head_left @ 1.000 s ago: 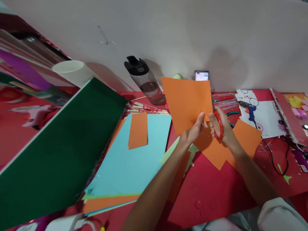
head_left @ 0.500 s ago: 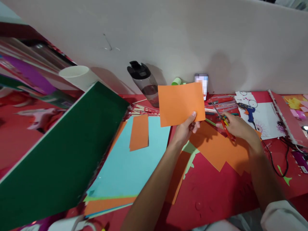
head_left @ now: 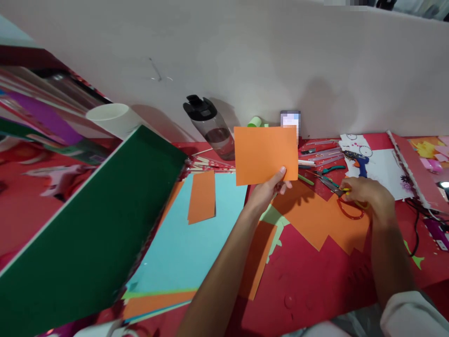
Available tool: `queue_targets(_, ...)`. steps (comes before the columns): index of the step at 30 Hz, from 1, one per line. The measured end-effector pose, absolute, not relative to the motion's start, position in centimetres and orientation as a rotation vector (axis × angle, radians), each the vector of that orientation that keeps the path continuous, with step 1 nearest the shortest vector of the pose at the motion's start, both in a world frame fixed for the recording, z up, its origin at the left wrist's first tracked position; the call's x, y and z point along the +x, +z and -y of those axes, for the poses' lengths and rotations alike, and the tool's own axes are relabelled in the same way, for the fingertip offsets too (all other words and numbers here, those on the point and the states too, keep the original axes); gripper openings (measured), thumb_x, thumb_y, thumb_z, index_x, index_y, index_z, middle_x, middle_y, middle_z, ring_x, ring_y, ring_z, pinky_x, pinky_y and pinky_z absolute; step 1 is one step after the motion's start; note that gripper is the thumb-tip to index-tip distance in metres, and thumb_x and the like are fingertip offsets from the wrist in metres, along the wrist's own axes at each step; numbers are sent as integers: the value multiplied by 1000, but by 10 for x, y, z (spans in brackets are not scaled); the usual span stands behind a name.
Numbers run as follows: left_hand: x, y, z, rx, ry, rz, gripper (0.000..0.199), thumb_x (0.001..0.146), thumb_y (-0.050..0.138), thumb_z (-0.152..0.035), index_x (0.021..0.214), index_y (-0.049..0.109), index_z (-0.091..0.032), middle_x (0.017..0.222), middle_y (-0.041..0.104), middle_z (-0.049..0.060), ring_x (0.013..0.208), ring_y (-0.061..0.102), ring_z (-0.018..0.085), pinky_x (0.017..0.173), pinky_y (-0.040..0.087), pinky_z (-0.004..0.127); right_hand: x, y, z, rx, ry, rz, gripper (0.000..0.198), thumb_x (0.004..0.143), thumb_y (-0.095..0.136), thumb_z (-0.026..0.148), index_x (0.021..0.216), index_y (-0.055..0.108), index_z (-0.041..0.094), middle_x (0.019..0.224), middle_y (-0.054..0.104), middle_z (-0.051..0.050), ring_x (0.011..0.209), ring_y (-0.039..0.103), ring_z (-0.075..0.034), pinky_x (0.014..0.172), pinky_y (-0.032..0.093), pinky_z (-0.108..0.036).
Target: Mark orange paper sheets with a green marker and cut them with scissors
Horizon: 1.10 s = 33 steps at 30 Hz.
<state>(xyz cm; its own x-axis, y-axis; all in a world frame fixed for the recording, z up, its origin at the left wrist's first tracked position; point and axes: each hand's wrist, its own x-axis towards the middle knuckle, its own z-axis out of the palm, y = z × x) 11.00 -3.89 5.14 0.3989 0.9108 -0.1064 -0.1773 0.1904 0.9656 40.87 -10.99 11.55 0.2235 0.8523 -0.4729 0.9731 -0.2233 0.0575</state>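
My left hand (head_left: 271,187) holds up a rectangular orange paper (head_left: 265,154), thumb on its front face and the other fingers behind it. To the right, my right hand (head_left: 368,193) has its fingertips closed on the scissors (head_left: 349,210), near the base of the blades. Their red handle loop hangs over the orange sheet, and the blades point up and left toward the pens and pliers. Beneath the scissors a larger orange sheet (head_left: 308,215) with a stepped cut edge lies on the red table. Smaller orange pieces (head_left: 201,196) rest on a light blue sheet (head_left: 182,252).
A green board (head_left: 91,224) leans at left beside a white roll (head_left: 112,117). The water bottle (head_left: 213,128) and a phone (head_left: 290,120) stand by the wall. Green-handled pliers (head_left: 332,169), a blue glue gun (head_left: 362,164) and its black cord lie at right.
My right hand has moved right and slightly down with the scissors, which now lie lower and flatter over the orange sheet. The paper in my left hand has levelled slightly.
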Motion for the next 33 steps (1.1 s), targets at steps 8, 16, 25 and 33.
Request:
queue_targets(8,118,58,53,1491,623,-886,61,94,59,-73,64,73,-22,69,73,7,67,66,20,78,54,34,371,124,96,2412,-1751,-2396,39,93,70,51,120,74,23,99,82,-9,90,77,-26,69,56,-32)
queue_targets(16,119,59,56,1565,588,-925,58,94,60,-73,68,73,-22,82,78,10,89,73,26,99,53,39,354,106,82,2641,-1759,-2512,25,82,80,44,81,72,21,77,75,-3,73,72,-20,60,53,-29)
queue_targets(25,89,68,28,1322,977,-897,48,78,86,-56,107,72,-21,120,79,10,108,73,25,89,59,32,375,96,78,2621,-1626,-2494,29,81,80,43,70,67,20,71,73,-3,73,72,-21,66,53,-31)
queue_targets(33,87,54,19,1358,1102,-1094,27,72,85,-43,76,72,-19,71,66,0,66,60,15,61,48,26,367,92,77,2635,-1687,-2484,35,82,81,50,72,69,19,67,69,-1,62,62,-15,57,46,-27)
